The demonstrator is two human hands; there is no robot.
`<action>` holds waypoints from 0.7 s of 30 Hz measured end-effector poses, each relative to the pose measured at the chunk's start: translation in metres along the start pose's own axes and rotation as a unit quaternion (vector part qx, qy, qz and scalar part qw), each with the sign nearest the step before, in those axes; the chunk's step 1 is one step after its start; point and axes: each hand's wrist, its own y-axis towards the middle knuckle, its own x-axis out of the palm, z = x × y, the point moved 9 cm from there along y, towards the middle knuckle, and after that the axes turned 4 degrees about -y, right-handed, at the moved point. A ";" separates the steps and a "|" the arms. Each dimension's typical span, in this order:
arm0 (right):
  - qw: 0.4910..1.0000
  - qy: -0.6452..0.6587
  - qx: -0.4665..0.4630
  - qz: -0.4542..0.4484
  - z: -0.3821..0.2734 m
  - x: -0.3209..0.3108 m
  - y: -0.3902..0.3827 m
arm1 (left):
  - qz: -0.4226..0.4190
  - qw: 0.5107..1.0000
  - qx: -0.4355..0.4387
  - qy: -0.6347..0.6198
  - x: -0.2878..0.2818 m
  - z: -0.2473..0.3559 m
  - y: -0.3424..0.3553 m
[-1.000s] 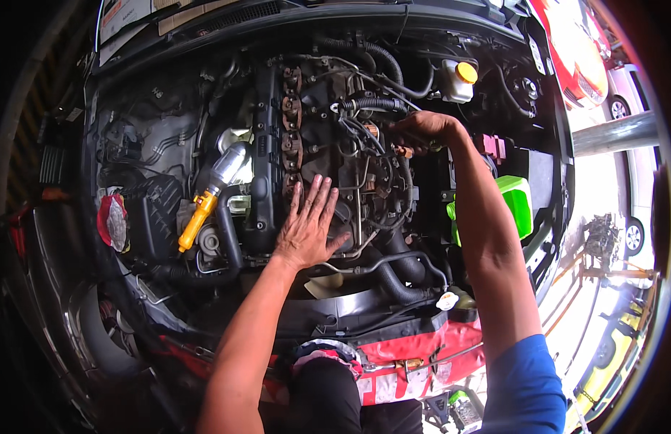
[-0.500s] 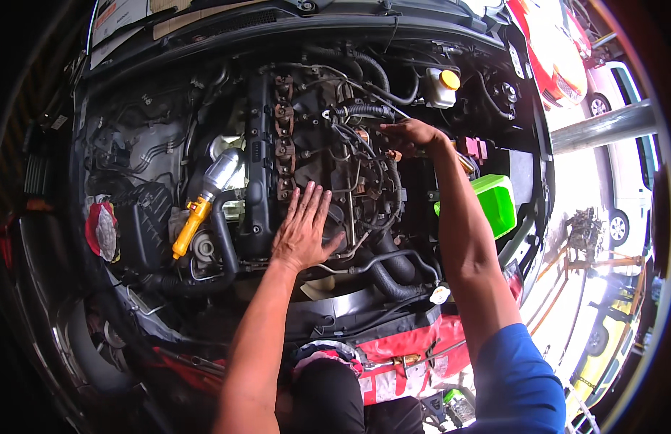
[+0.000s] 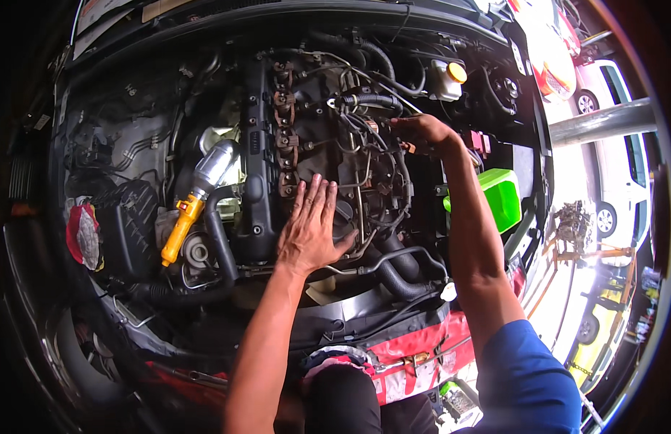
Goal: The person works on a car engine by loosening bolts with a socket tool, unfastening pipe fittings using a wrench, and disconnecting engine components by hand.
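Note:
My left hand lies flat, fingers stretched, on top of the engine beside a round black cap. It holds nothing. To its left runs the black engine cover, next to a row of rusty brown brackets. My right hand reaches among the hoses and wiring at the engine's right side, its fingers bent and in shadow. What they grip is hidden. Just below them shows a small orange connector. A ribbed black hose passes close to the fingertips.
A lit yellow work lamp leans left of the engine. A bright green container stands beyond my right forearm. A white reservoir with a yellow cap sits at the far right. Crumpled rags lie at the left; a red cover drapes the front edge.
The view has shifted slightly, so the engine bay sits a little differently in it. My left hand stays flat on the engine. My right hand keeps to the same area, its fingers more bent.

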 end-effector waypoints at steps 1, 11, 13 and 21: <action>1.000 0.001 0.004 0.003 0.008 0.001 -0.003 | 0.006 1.000 0.004 0.001 0.000 0.000 0.000; 0.994 0.080 -0.013 -0.068 0.016 0.026 -0.003 | -0.036 0.999 -0.012 0.024 0.010 0.001 -0.001; 0.994 0.081 -0.058 -0.044 -0.016 0.055 -0.011 | -0.066 0.996 -0.027 0.062 0.003 -0.009 -0.014; 0.989 -0.144 -0.032 0.018 -0.016 0.002 -0.017 | -0.083 0.993 -0.015 0.082 0.016 0.007 0.006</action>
